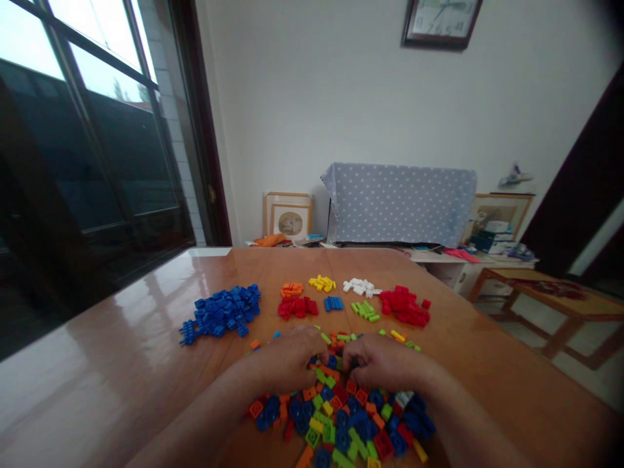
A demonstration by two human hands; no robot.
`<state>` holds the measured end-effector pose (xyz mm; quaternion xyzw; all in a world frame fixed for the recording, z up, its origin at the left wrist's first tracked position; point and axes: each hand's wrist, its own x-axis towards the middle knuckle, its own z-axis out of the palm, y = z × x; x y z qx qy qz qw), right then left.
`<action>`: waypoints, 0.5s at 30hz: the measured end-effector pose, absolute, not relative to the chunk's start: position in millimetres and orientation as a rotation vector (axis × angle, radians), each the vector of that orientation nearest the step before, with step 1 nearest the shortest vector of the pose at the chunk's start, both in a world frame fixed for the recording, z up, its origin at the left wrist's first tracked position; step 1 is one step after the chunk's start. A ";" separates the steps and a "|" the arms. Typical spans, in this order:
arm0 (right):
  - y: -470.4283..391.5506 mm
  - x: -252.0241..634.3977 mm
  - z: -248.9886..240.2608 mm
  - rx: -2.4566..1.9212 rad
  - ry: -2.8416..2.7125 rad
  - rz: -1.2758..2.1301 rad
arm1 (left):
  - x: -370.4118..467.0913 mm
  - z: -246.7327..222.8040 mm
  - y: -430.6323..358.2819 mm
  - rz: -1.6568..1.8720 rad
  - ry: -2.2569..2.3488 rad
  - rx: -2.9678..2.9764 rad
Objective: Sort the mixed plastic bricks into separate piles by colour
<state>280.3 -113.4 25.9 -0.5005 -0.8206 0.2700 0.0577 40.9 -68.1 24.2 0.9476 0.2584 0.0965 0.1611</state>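
Note:
A mixed pile of toy building bricks (342, 419) in blue, red, green, orange and yellow lies close to me on the table. Both hands reach into its far part, side by side with a small gap between them. My left hand (295, 357) has its fingers curled down among the bricks. Opposite it, my right hand (377, 361) is bent inward, thumb and fingers drawn together. Whatever either hand grips is hidden by the fingers and the bricks around them.
Beyond the pile, bricks lie grouped by colour: a large blue heap (227, 311), orange (292, 290), red (297, 307), yellow (322, 283), blue (333, 303), white (361, 286), light green (365, 311) and a bigger red heap (404, 305). The glossy wooden table (121, 344) extends leftward.

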 end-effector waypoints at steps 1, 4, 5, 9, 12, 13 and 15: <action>-113.8 279.2 26.6 -1.512 -2.494 0.807 | 39.5 24.4 -67.2 0.272 0.736 2.701; -118.2 273.3 26.6 -1.477 -2.520 0.810 | 35.5 27.1 -64.8 0.265 0.759 2.666; -120.1 271.1 26.0 -1.472 -2.534 0.785 | 34.2 28.4 -63.8 0.264 0.768 2.650; -125.9 264.1 22.9 -1.494 -2.592 0.606 | 28.8 31.5 -57.0 0.286 0.785 2.578; -127.1 261.2 22.0 -1.503 -2.605 0.521 | 24.9 28.4 -49.1 0.363 0.830 2.537; -127.2 260.6 22.0 -1.504 -2.603 0.502 | 23.9 26.6 -46.3 0.392 0.854 2.524; -127.3 259.5 22.3 -1.508 -2.599 0.500 | 22.2 22.8 -41.1 0.446 0.909 2.498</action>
